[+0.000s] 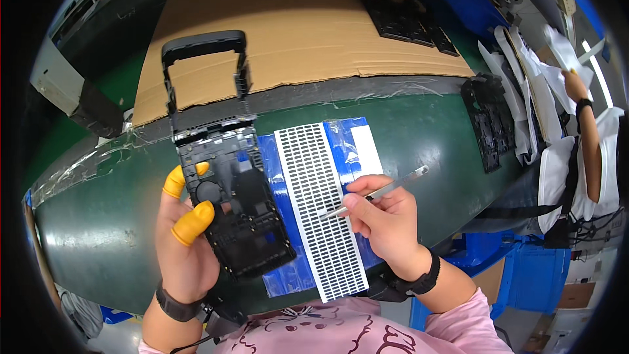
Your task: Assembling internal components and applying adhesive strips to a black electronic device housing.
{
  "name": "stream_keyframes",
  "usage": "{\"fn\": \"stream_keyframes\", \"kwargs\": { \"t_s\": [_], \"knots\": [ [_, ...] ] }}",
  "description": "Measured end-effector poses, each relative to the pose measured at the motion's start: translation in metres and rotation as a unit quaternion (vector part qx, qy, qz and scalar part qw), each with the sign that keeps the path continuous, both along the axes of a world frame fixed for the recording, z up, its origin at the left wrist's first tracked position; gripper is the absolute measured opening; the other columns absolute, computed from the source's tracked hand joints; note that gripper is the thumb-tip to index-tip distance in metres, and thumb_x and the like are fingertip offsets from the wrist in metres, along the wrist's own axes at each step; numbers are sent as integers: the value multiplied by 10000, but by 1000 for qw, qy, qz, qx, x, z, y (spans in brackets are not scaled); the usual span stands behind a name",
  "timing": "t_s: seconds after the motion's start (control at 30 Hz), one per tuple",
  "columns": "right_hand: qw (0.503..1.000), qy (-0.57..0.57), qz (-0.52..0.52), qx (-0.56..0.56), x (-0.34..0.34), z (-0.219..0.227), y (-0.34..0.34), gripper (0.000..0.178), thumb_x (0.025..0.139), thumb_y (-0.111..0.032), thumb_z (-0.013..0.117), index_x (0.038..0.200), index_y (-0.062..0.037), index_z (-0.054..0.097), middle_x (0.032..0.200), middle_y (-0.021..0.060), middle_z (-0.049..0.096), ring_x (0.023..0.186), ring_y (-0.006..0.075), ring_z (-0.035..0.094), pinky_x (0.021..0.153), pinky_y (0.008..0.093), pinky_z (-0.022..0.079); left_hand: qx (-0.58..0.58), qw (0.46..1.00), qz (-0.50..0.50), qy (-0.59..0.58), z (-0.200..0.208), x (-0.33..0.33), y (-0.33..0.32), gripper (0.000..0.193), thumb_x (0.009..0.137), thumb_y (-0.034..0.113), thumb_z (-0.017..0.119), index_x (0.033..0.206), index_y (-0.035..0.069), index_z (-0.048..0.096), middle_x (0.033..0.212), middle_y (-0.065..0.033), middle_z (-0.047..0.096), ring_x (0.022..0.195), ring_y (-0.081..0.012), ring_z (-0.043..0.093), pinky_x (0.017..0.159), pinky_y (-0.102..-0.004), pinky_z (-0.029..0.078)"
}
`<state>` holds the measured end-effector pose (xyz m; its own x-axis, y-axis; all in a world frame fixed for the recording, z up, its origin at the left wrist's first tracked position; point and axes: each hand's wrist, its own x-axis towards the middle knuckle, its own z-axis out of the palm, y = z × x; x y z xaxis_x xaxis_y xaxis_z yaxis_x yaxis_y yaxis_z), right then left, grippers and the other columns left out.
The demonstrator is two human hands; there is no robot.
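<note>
My left hand (pixel 185 239), with yellow finger cots on two fingers, grips a black plastic device housing (pixel 239 216) by its left edge. A black handle-like frame (pixel 204 44) extends from the housing's far end. Metal tweezers (pixel 386 188) are pinched in my right hand (pixel 386 223). Their tips reach down to a white sheet (pixel 322 210) covered in rows of small black rectangular stickers. This sheet lies on a blue, film-covered pad (pixel 288 275). Whether the tips hold a sticker is too small to tell.
Brown cardboard (pixel 295 33) covers the far worktop, with black parts (pixel 400 16) at its far right. Another black housing (pixel 488 121) lies at the green table's right edge. A white paper piece (pixel 365 151) is on the pad. At far right, another person's arm (pixel 588 137) reaches among white sheets.
</note>
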<state>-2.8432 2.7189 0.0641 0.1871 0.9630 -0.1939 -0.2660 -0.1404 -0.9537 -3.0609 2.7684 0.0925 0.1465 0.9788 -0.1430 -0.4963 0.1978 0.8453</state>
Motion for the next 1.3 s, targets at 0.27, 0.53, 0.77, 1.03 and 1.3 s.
{"fn": "stream_keyframes", "kwargs": {
  "t_s": [0.27,0.53,0.77,1.03,1.3],
  "knots": [
    [998,-6,-55,11,-5,-4,2,156,779,-7,583,914,4,505,674,60,577,490,48,488,424,159,371,-40,999,-2,-20,-7,4,-6,503,780,106,558,1227,60,333,1107,-89,507,969,-181,517,850,-297,427],
    [987,-87,-116,65,-9,-7,-10,157,790,-6,571,929,6,498,689,41,570,507,32,490,446,144,382,-65,996,18,-61,-3,10,-6,563,763,54,501,1287,71,296,1152,-98,478,1008,-208,497,887,-348,404],
    [985,-96,-124,69,-10,-11,-10,159,797,-23,575,935,2,501,695,45,578,510,27,491,453,137,383,-79,994,26,-72,-5,12,-5,567,757,36,476,1291,78,292,1176,-112,466,1040,-231,491,906,-373,400],
    [990,-68,-117,40,-7,-10,-10,158,783,7,573,929,16,513,680,67,586,486,39,469,434,148,358,-87,990,-10,-107,-5,12,-4,596,732,9,490,1287,90,289,1182,-114,464,1060,-240,480,915,-384,393],
    [990,-3,-54,133,-17,48,-18,210,755,22,569,940,61,477,708,141,601,543,115,543,512,214,433,-130,970,-88,-187,-5,8,-11,619,776,60,535,1315,126,239,1217,-120,428,1089,-254,453,919,-418,382]
  ]
}}
